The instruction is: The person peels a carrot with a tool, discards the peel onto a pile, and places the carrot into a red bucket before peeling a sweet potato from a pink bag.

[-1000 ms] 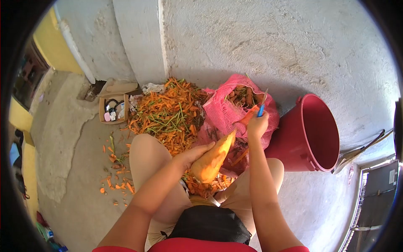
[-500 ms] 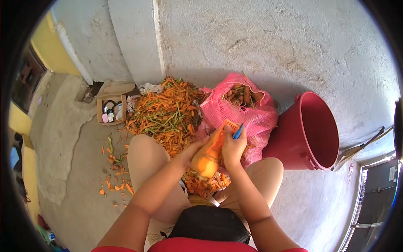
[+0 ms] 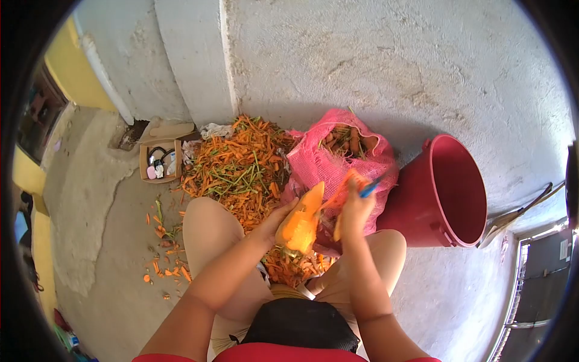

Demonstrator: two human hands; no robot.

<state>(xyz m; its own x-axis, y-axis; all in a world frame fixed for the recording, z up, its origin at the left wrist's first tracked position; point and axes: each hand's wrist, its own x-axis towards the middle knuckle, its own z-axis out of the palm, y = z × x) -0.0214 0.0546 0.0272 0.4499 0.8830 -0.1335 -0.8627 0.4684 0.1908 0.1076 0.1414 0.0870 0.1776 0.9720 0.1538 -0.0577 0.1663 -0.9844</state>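
Observation:
My left hand (image 3: 278,221) is wrapped round a thick, peeled-looking carrot (image 3: 300,224), its narrow end tilted up and away from me. To its right, my right hand (image 3: 357,212) is closed on a blue-handled peeler (image 3: 367,190), blurred by motion. Something orange (image 3: 357,177) shows at the top of the same fist, also smeared. A gap separates the right fist from the carrot. Below both hands, between my knees, lie carrot peelings (image 3: 297,265). Behind them stands an open pink mesh sack (image 3: 319,161) with unpeeled carrots (image 3: 345,142) showing in its mouth.
A large heap of peelings and green stalks (image 3: 238,169) rests by the wall, left of the sack. A red bucket (image 3: 416,193) leans at the right. Farther left are a cardboard box (image 3: 145,163) with small items and scattered scraps (image 3: 172,268) on the floor.
My right hand has moved right, away from the carrot, with the peeler. The carrot's upper part is now uncovered, while my left hand keeps its hold in nearly the same place.

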